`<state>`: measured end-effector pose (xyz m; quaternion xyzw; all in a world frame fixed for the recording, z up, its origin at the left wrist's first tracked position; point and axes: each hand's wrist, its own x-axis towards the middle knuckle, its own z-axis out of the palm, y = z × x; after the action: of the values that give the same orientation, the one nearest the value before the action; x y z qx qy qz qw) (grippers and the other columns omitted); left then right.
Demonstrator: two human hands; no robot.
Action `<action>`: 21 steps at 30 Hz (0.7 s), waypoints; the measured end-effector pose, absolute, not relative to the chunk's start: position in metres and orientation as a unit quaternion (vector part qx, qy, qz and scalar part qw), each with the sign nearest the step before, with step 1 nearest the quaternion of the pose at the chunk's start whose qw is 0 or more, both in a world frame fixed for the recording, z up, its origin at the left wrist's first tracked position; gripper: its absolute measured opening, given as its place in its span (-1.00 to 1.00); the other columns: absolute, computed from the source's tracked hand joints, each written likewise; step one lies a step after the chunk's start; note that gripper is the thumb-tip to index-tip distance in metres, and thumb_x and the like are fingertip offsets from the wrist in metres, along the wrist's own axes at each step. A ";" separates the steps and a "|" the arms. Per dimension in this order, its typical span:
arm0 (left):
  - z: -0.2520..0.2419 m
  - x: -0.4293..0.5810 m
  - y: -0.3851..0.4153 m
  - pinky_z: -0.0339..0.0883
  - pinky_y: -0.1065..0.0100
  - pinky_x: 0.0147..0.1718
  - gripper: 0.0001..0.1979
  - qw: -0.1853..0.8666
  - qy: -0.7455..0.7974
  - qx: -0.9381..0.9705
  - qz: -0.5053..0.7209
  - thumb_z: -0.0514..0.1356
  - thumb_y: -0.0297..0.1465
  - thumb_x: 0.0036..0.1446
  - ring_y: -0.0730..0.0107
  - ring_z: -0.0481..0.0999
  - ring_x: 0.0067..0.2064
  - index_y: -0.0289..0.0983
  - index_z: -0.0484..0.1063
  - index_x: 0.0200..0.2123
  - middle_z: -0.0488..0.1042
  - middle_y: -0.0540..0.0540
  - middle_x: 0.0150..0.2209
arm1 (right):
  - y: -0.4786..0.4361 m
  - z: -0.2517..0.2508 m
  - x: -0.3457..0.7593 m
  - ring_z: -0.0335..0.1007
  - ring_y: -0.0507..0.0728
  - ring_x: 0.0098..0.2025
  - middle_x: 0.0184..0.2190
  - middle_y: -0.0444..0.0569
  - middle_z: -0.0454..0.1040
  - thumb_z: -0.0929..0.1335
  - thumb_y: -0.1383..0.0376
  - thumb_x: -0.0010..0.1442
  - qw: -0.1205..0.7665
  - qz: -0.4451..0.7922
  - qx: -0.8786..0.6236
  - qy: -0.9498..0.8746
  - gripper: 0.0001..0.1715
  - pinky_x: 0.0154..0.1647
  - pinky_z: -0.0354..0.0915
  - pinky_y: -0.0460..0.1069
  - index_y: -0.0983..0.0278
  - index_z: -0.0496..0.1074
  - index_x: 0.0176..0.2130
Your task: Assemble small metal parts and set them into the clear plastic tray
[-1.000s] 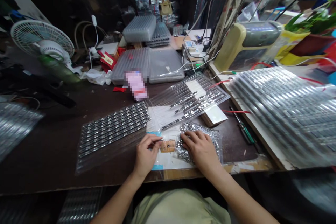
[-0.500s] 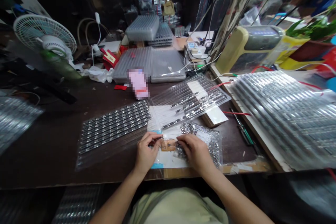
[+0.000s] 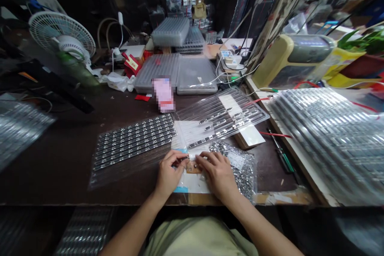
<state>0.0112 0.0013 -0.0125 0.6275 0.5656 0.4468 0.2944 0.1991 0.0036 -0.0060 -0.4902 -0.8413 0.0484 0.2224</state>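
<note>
My left hand [image 3: 169, 172] pinches a small dark, shiny metal piece [image 3: 186, 158] between thumb and fingers, above the left end of a small orange-brown block [image 3: 193, 167]. My right hand [image 3: 220, 176] has its fingers bent together at that block's right side; whatever lies under the fingertips is hidden. Beneath both hands lies a white sheet [image 3: 196, 186] with blue strips. A clear bag of small shiny metal parts [image 3: 244, 176] lies beside my right hand. Beyond the hands is a clear ribbed tray [image 3: 207, 106] with several dark metal pieces in its grooves.
On the left lies a tray filled with rows of dark metal pieces [image 3: 135, 140]. A green-handled screwdriver [image 3: 285, 160] lies on the right beside stacked filled trays [image 3: 333, 140]. A fan [image 3: 64, 36] stands at back left, and closed clear trays [image 3: 196, 76] sit at the back.
My right hand has moved left, bringing its fingertips closer to my left hand and over the block's right side. My left hand keeps its pinch. The camera view has shifted slightly.
</note>
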 end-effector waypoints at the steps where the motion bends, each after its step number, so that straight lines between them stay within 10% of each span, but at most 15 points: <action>1: -0.013 0.012 0.001 0.37 0.45 -0.40 -0.85 0.297 0.567 0.626 0.446 0.19 -0.36 0.13 0.37 0.50 -0.29 -0.27 0.55 -0.30 0.48 -0.10 -0.33 | 0.004 -0.006 0.208 0.26 0.20 -0.05 -0.02 -0.06 0.45 0.35 0.35 0.19 0.205 0.032 -0.474 -0.856 -0.63 -0.16 0.17 0.07 0.13 0.42 0.02; 21: -0.004 0.041 0.003 0.36 0.33 -0.24 -0.87 0.233 0.513 0.759 0.325 0.23 -0.39 0.12 0.34 0.47 -0.26 -0.17 0.55 -0.25 0.50 -0.07 -0.33 | 0.005 -0.013 0.231 0.29 0.14 -0.23 -0.30 0.00 0.46 0.25 0.43 0.24 0.319 0.059 -0.503 -0.801 -0.83 -0.17 0.25 0.03 0.26 0.41 -0.24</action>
<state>0.0407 0.0032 -0.0041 0.7594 0.5132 0.3249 0.2334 0.2315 0.0046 -0.0129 -0.5034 -0.8008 0.0589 0.3191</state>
